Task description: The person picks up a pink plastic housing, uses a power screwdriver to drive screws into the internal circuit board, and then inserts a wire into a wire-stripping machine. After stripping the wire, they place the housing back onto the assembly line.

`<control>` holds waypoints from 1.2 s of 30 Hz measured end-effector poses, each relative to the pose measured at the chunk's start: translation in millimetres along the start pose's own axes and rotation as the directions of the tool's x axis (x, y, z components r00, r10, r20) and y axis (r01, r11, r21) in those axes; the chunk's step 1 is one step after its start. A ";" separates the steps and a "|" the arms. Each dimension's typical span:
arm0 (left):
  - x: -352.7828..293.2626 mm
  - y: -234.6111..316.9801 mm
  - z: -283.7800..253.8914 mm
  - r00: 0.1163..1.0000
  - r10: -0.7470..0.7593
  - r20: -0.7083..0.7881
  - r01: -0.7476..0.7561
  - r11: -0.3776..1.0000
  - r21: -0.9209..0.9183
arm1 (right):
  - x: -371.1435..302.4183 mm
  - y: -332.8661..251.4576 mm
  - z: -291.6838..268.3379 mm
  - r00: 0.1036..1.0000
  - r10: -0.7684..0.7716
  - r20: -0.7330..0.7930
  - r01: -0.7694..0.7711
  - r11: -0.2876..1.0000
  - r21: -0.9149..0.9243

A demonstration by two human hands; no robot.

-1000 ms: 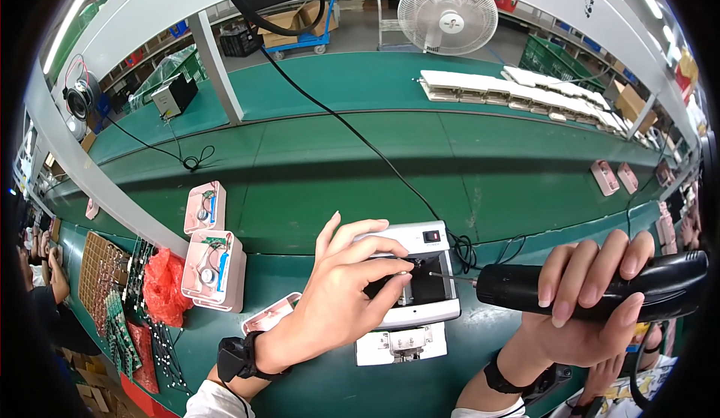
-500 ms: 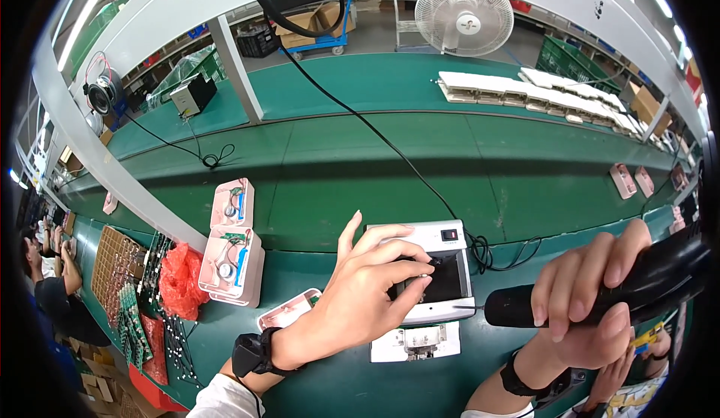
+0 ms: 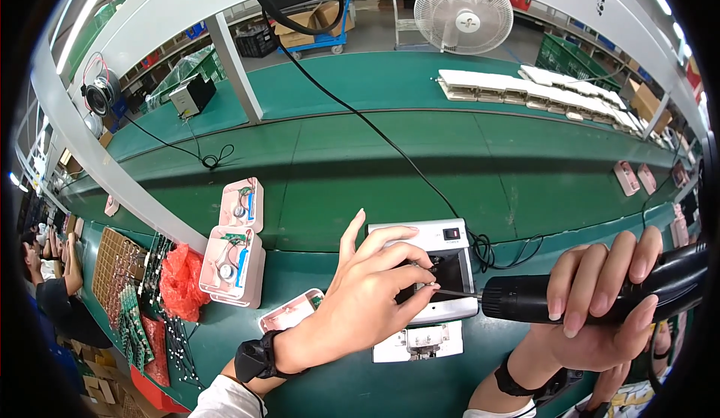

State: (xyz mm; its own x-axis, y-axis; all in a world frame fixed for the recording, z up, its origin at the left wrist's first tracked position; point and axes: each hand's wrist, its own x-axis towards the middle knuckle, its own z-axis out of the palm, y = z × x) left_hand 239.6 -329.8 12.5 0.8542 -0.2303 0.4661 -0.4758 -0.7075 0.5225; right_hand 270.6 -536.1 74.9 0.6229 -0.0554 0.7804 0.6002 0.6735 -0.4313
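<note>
My left hand (image 3: 364, 287) is closed in a pinch over the grey screw feeder (image 3: 469, 272), its thumb and index fingertip on a tiny silvery piece that looks like a screw. A black electric screwdriver (image 3: 517, 299) lies nearly level in my right hand (image 3: 600, 294), fingers wrapped round its body. Its thin bit points left and reaches my left fingertips; whether it touches the screw is too small to tell. Just below the feeder sits a white fixture with a metal block (image 3: 427, 341). Beside my left wrist is an open pink housing (image 3: 289, 313).
At left stand stacked pink housings with wiring (image 3: 232, 268), a red plastic bag (image 3: 182, 279) and circuit boards (image 3: 131, 328). Beyond the bench edge runs a green belt (image 3: 360, 178) bearing more pink housings. A black cable (image 3: 367, 122) hangs across it. Co-workers are at both sides.
The screwdriver has shifted so its bit meets my left fingertips, which have dipped slightly. Pink housings on the belt have moved a little to the right.
</note>
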 end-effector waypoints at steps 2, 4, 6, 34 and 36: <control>-0.3 1.2 0.1 1.000 0.014 -0.008 -0.014 1.000 0.018 | -1.1 2.2 0.2 1.000 0.001 0.009 -0.001 1.000 -0.023; -0.7 0.1 -0.4 1.000 0.019 -0.012 -0.018 0.999 0.030 | -1.3 4.7 0.3 1.000 0.002 0.012 -0.002 1.000 -0.031; -0.8 -0.9 0.2 0.999 0.030 -0.017 -0.030 0.999 0.042 | -1.2 6.2 -0.1 0.999 0.030 0.039 -0.028 0.998 -0.059; 6.5 6.4 -2.6 0.998 0.055 -0.013 -0.054 0.998 0.031 | 7.2 9.9 -21.3 0.999 0.046 -0.021 -0.046 0.999 0.002; 9.9 10.6 -5.0 0.999 0.039 -0.029 -0.040 0.999 -0.008 | 9.9 5.2 -30.0 0.997 0.030 -0.074 -0.030 1.000 -0.004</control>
State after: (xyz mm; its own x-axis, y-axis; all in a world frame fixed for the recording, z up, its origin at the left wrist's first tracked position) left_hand 241.9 -336.2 26.2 0.8285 -0.2386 0.5066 -0.5110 -0.6923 0.5096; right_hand 295.0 -555.3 66.9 0.6760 -0.0897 0.7314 0.5830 0.6721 -0.4565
